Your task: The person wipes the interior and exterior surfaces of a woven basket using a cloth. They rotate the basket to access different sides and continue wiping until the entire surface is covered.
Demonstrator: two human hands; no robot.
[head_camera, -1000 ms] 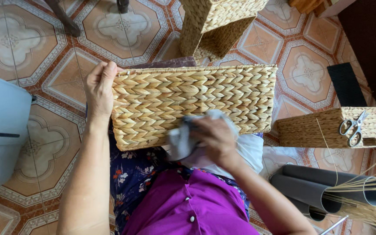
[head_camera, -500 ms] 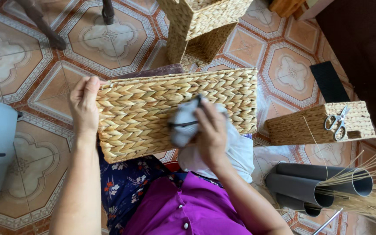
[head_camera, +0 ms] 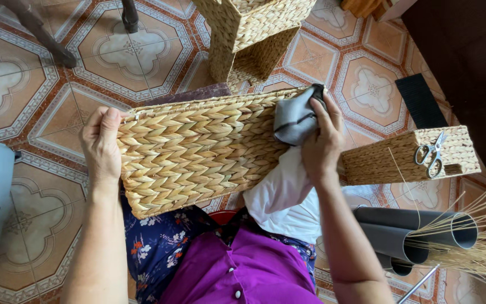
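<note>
Woven straw basket [head_camera: 198,152] getting wiped: left hand [head_camera: 101,147] grips end, right hand [head_camera: 319,143] presses bunched grey cloth [head_camera: 293,119] near top rim. Next wipe needs firm hold.

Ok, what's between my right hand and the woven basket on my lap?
A grey cloth, pressed by the right hand against the woven basket in the head view.

A patterned tile floor [head_camera: 46,84] is carrying a woven basket [head_camera: 254,34] at twelve o'clock, grey tubes [head_camera: 417,231] with dry reeds [head_camera: 479,242] at four o'clock, and chair legs [head_camera: 35,28] at eleven o'clock.
</note>
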